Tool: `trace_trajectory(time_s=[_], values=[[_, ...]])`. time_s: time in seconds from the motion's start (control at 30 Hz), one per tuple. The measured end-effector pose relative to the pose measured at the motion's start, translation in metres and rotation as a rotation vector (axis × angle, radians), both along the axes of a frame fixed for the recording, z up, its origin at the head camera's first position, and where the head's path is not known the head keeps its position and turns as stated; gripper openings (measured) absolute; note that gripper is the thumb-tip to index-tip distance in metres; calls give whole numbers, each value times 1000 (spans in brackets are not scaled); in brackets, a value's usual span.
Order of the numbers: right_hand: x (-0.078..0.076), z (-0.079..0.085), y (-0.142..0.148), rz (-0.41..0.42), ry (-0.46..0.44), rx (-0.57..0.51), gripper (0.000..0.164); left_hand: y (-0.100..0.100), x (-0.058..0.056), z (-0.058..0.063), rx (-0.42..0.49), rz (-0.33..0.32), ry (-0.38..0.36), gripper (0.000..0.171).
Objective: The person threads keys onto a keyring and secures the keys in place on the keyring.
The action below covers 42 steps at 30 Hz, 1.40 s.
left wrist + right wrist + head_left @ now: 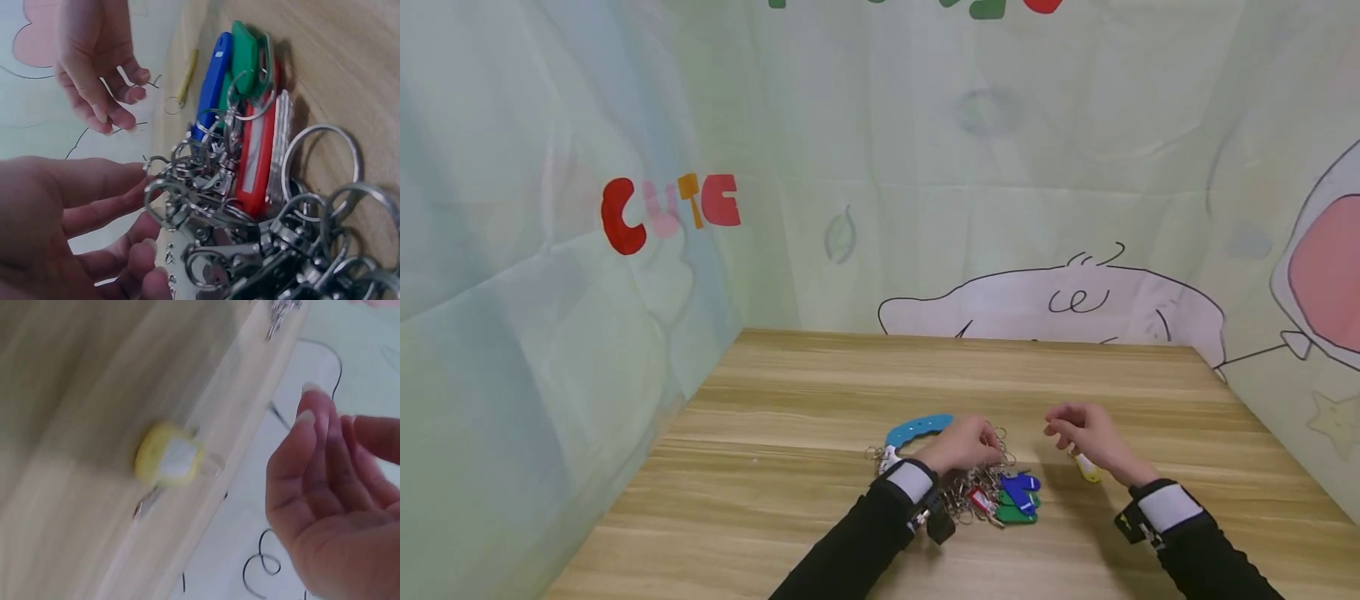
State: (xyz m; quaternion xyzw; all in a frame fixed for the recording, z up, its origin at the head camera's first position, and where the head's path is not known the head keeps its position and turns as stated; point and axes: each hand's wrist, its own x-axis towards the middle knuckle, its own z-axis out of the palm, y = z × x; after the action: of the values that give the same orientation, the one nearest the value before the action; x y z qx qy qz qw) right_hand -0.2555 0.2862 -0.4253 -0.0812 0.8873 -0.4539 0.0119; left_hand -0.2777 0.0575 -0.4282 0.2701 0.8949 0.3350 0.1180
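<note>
My left hand is over a pile of metal key rings and clasps. In the left wrist view its thumb and index finger pinch a key ring at the pile's edge, the other fingers curled below. Among the rings lie a red key tag, blue key tags and green key tags. To the right, my right hand hovers with loosely bent fingers and nothing visible between them. Below it a yellow key tag with a white label lies on the table, a ring attached.
A blue curved piece with small dots and a white piece lie at the pile's left side. All of it rests on a wooden table. Printed cloth walls stand behind and on both sides.
</note>
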Motion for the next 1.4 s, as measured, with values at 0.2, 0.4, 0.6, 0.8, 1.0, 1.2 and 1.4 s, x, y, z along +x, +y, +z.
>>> trace_trajectory(time_s=[0.2, 0.4, 0.6, 0.8, 1.0, 1.2, 1.4], values=[[-1, 3, 19, -122, 47, 248, 18, 13, -6, -4, -81, 26, 64, 5], [-4, -6, 32, -123, -53, 458, 24, 23, -7, -1, -174, 54, 111, 14], [-7, -9, 29, -95, -25, 388, 14, 32, -10, -3, -239, 85, 136, 16], [-7, 0, 18, -125, 58, 242, 17, 38, -13, -6, -297, 125, 176, 18], [-4, 7, 8, -113, -4, -139, 32, 44, -10, -10, -335, 169, 189, 20], [-2, 11, -3, 31, -106, -539, 28, 47, -7, -10, -362, 189, 185, 27], [-1, 5, -11, 85, -197, -535, 29, 41, -9, -7, -229, 109, 155, 30]])
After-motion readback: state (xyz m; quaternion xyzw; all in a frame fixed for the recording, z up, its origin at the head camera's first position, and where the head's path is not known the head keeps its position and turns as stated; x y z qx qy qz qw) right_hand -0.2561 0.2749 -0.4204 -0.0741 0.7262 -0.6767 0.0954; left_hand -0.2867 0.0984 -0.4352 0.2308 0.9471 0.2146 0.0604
